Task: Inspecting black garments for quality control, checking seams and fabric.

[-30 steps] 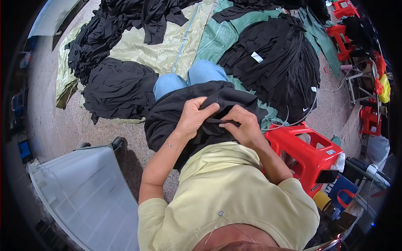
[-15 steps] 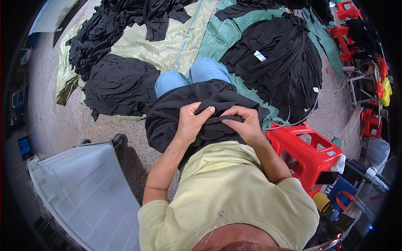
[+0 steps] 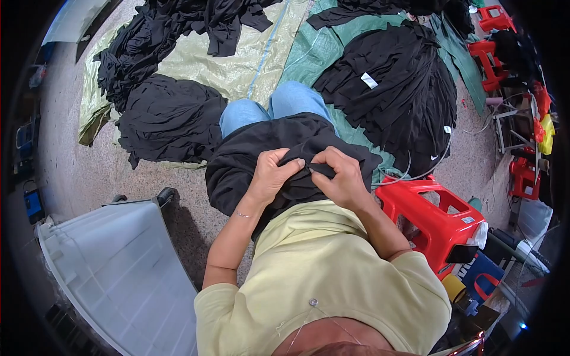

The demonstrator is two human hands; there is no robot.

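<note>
A black garment (image 3: 249, 157) is bunched across my lap, over the thighs of my blue jeans. My left hand (image 3: 272, 176) pinches a fold of it between thumb and fingertips. Close beside it, my right hand (image 3: 339, 175) grips the same cloth with bent fingers, thumb toward the left hand. Only a small gap separates the two thumbs, and the cloth runs between them. The fingertips under the fabric are hidden, and I cannot make out which part of the garment is held.
Heaps of black garments lie ahead, one at left (image 3: 172, 121) and a larger one at right (image 3: 392, 89), on a pale sheet (image 3: 202, 68) and a green sheet (image 3: 309, 53). A grey plastic bin (image 3: 124, 267) stands at my left, a red stool (image 3: 433, 219) at my right.
My right hand has shifted slightly left and up, bringing its thumb closer to my left thumb. The left hand stays almost in place, still pinching the cloth.
</note>
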